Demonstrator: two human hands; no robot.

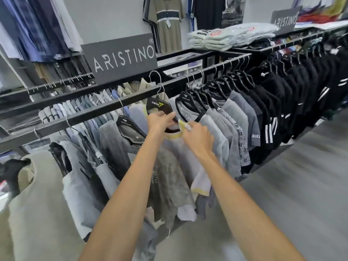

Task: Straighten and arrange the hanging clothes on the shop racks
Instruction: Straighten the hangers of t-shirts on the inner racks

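Note:
A pale grey T-shirt with yellow trim (180, 157) hangs in front of me on a black hanger (159, 106). The hanger's metal hook stands above the black rack rail (105, 107), tilted. My left hand (160, 121) grips the hanger's right shoulder at the collar. My right hand (197, 137) pinches the shirt's yellow-edged collar just right of it. Grey shirts hang on both sides on black hangers, and dark shirts run off to the right.
A grey brand sign (120, 57) stands on the rack top, with folded white shirts (222, 37) stacked further right. A beige vest on a bust (37, 204) is at the near left. Grey floor (301, 185) lies to the right.

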